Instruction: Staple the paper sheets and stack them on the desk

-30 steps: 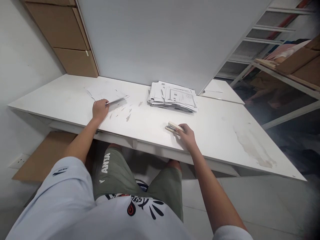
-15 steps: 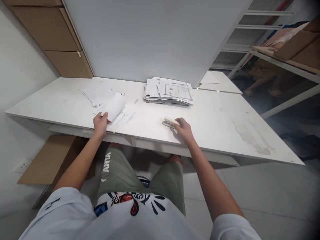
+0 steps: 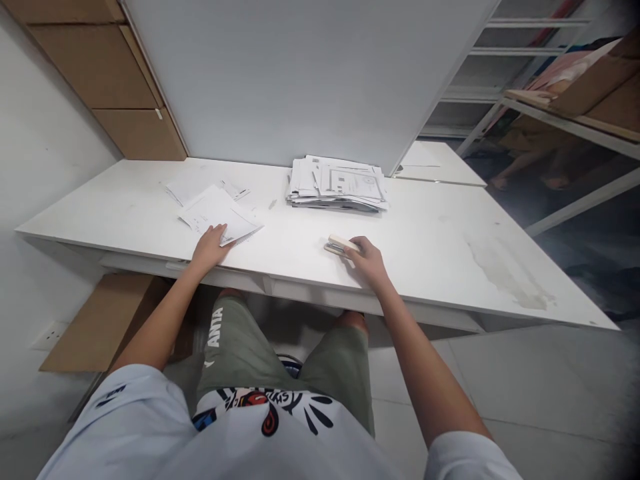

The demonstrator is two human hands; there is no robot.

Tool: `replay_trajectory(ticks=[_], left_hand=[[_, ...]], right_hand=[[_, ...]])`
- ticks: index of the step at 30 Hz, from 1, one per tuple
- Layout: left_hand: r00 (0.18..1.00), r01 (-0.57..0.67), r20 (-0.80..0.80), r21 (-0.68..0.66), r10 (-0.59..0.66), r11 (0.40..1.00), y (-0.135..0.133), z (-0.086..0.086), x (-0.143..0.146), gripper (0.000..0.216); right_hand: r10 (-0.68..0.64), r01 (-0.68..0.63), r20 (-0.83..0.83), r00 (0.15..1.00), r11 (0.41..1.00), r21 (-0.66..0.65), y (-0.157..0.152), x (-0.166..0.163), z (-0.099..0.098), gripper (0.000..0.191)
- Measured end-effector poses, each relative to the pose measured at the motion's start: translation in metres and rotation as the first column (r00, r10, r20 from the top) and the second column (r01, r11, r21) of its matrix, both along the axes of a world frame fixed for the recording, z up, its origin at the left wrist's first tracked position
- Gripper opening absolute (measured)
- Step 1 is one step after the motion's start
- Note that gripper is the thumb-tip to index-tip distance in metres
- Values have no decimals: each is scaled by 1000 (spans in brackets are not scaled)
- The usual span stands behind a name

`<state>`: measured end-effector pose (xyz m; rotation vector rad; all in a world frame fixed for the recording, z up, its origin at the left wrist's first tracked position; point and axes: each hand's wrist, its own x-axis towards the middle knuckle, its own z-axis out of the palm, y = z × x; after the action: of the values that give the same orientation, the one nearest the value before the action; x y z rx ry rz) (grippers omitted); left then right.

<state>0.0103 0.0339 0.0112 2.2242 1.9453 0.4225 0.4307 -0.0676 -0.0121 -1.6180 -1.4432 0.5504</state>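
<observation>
My left hand [image 3: 212, 247] is at the near edge of some loose white paper sheets [image 3: 215, 207], its fingers closed on their near edge. The sheets lie overlapping at slightly different angles, with faint print on some. In my right hand [image 3: 367, 259] is a cream stapler [image 3: 339, 244], held by its rear end just over the table, its front pointing left. Beyond the hands stands a thick, uneven stack of printed papers [image 3: 337, 183] against the back panel.
The white table [image 3: 425, 233] has a greyish stain at its right end. Cardboard boxes [image 3: 135, 133] are stacked at the back left, and an open carton [image 3: 95, 327] sits below the left side. At right are a metal-framed shelf [image 3: 575, 127] and part of another person.
The lifted sheet has come down flat over the other papers. My left hand has shifted slightly right along their near edge. My right hand and the stapler have stayed in place.
</observation>
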Motion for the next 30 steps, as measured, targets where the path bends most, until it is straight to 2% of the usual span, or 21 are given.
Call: replay_trajectory(ticks=[5, 8, 13, 15, 18, 22, 24, 26, 28, 30], left_hand=[[999, 35, -39, 69, -33, 997, 6, 12, -5, 51], [999, -3, -41, 111, 8, 994, 7, 18, -5, 46], [980, -187, 119, 254, 161, 949, 1, 12, -6, 47], [973, -207, 167, 305, 162, 930, -2, 7, -7, 48], [968, -198, 210, 313, 135, 929, -6, 5, -8, 47], [948, -254, 278, 374, 154, 892, -17, 18, -3, 44], [964, -181, 256, 430, 73, 884, -32, 26, 9, 45], [983, -65, 186, 412, -14, 909, -51, 29, 29, 48], [990, 24, 124, 293, -63, 956, -74, 24, 57, 48], [986, 113, 105, 163, -131, 980, -97, 12, 88, 49]], right_hand=[[-11, 11, 7, 1000, 1000, -5, 0, -1, 1, 35], [-10, 10, 3, 1000, 1000, 7, 0, -2, 2, 34], [-16, 16, -17, 1000, 1000, 0, 1, -3, 5, 33], [-14, 14, -23, 1000, 1000, -4, 1, -3, 5, 33], [-8, 8, -23, 1000, 1000, 1, 2, -3, 5, 32], [-8, 9, -10, 1000, 1000, 13, 1, -3, 5, 32], [-9, 9, -2, 1000, 1000, 12, 0, -4, 6, 32], [-3, 3, 3, 1000, 1000, 15, 0, -4, 7, 32], [6, -6, 2, 1000, 1000, 17, -1, -4, 8, 32], [6, -6, 7, 1000, 1000, 15, -1, -3, 9, 32]])
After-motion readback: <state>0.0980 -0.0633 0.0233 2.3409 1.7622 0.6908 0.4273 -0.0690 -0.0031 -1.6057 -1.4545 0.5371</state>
